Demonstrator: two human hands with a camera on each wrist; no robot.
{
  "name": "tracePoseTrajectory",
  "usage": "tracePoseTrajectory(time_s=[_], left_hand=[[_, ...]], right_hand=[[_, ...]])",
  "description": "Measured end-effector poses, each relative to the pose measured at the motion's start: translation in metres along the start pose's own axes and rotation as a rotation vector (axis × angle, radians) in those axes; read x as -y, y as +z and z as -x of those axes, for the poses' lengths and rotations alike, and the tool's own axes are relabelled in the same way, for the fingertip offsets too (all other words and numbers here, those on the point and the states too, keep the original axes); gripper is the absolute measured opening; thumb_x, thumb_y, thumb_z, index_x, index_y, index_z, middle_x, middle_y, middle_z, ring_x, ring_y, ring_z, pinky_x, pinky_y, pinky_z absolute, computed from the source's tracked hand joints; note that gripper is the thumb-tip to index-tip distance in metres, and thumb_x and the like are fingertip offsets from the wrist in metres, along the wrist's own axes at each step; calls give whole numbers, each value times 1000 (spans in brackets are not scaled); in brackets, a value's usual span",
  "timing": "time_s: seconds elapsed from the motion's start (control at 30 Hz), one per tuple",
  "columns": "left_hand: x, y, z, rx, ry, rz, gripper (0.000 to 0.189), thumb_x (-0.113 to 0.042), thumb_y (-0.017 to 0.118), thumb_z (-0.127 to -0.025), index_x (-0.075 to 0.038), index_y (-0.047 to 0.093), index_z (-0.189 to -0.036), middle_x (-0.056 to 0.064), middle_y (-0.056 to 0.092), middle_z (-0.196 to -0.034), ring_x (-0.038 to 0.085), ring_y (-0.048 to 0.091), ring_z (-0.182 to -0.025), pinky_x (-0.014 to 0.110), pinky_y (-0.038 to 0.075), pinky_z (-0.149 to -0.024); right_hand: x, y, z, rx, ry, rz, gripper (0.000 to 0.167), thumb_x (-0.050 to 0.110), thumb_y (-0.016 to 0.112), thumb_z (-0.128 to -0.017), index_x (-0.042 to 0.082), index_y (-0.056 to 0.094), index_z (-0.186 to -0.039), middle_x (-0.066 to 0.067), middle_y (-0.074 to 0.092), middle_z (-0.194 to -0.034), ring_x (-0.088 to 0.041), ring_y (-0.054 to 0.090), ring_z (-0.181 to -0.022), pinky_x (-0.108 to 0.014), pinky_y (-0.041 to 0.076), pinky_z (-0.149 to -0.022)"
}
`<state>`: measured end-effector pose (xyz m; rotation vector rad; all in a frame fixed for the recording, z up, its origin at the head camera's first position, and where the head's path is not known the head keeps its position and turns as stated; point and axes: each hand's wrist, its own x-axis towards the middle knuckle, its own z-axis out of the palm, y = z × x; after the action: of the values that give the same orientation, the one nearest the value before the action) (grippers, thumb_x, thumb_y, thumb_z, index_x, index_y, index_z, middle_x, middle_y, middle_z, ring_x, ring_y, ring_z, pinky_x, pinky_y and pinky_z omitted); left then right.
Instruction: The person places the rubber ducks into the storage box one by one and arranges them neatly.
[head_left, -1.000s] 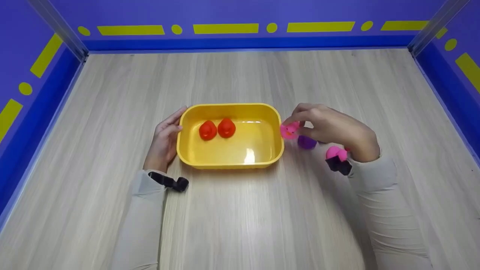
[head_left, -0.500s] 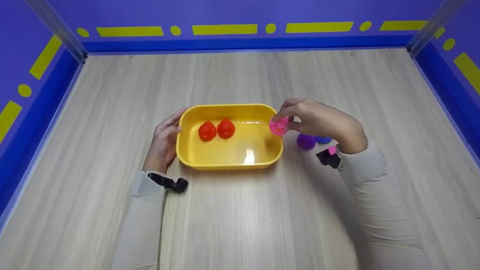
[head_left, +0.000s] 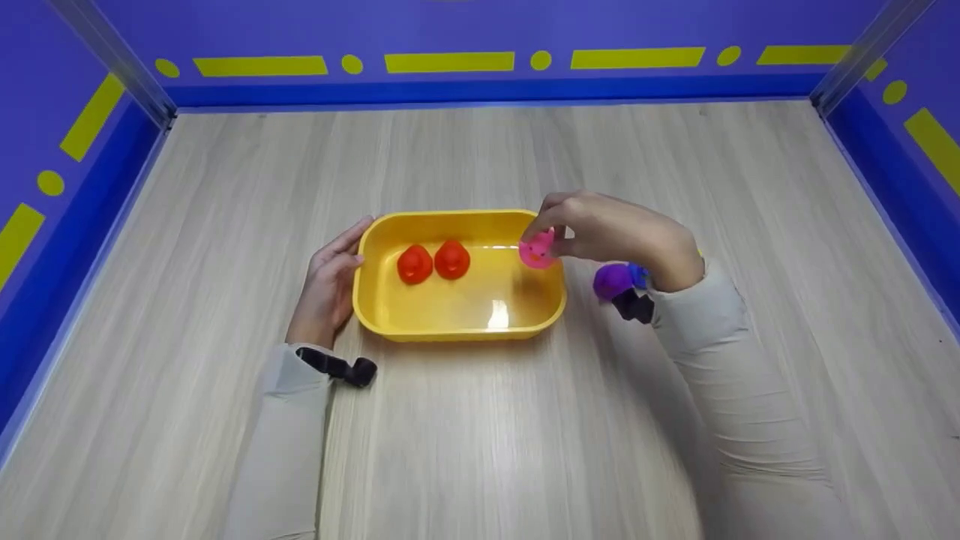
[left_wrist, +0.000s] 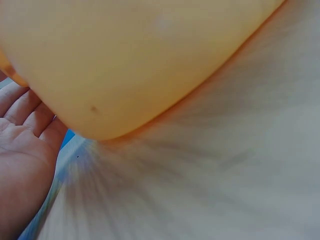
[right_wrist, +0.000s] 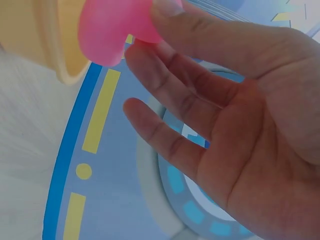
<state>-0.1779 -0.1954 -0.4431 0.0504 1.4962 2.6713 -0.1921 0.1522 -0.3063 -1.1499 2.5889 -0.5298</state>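
Note:
My right hand [head_left: 604, 229] pinches a pink rubber duck [head_left: 535, 252] between thumb and fingers. The duck hangs over the right end of a yellow plastic tub [head_left: 457, 334], its shadow on the tub's floor. In the right wrist view the thumb presses the pink duck [right_wrist: 107, 30], while the lower fingers stay loosely extended. My left hand [head_left: 328, 281] rests against the tub's left end, its thumb tip at the rim. The left wrist view has the palm [left_wrist: 22, 150] facing the tub wall [left_wrist: 125, 65]. Two red rubber ducks [head_left: 415, 264] sit inside, side by side.
Right of the tub stands a purple toy [head_left: 613, 282] beside a blue one [head_left: 638, 275], partly behind the right wrist and its black camera [head_left: 634, 306]. Blue walls [head_left: 450, 86] with yellow marks border the wood-grain table [head_left: 465, 435] at the back and sides.
My right hand has carried the pink duck leftward from outside the tub's right rim to over its inside. My left hand and the tub have stayed in place.

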Motion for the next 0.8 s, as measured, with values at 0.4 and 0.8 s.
tracePoseTrajectory(time_s=[0.4, 0.8], left_hand=[[0, 0, 0, -8, 6, -19, 58, 11, 36, -84, 9, 36, -142, 8, 57, -136, 15, 51, -126, 29, 42, -107], [1, -2, -1, 14, 14, 25, 54, 11, 36, -85, 6, 45, -138, 6, 60, -131, 16, 55, -122, 27, 46, -104]], right_hand=[[2, -3, -24, 89, 80, -39, 27, 2, 70, -84, 10, 73, -110, -7, 67, -103, -22, 62, -94, -33, 58, -84], [6, -1, -47, 156, 88, -9, 23, 5, 71, -84, 11, 74, -105, -6, 66, -101, -23, 59, -92, -32, 56, -84]])
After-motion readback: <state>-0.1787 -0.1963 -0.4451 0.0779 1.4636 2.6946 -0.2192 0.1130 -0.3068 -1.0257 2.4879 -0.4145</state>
